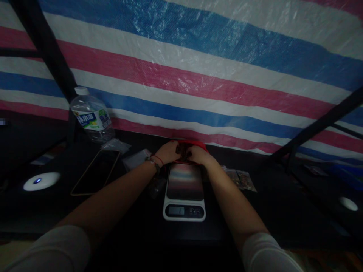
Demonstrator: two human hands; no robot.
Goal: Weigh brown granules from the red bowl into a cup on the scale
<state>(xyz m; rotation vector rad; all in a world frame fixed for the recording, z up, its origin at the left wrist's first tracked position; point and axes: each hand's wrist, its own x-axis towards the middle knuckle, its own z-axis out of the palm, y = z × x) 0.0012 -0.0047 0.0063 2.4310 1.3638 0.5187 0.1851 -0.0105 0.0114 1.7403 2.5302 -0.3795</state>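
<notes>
Both hands are inside a red bag or tray (200,144) behind the scale; its exact kind is hard to make out. It contains dark brown stuff (185,146), too dim to name. My left hand (169,151) reaches in from the left, its fingers curled at the brown stuff. From the right, my right hand (197,155) has its fingertips pinched together over the same stuff, a dark bit at their tips. Just in front stands a white digital kitchen scale (184,217) with a shiny plate and a lit display; its digits are blurred.
Left are a phone (96,172), a clear plastic bottle (92,117), a white oval device (42,181) and clear plastic bags (136,159). Filled small bags (246,180) lie right of my right forearm. A striped tarp (198,75) hangs behind the black table (195,232), between dark poles (47,45).
</notes>
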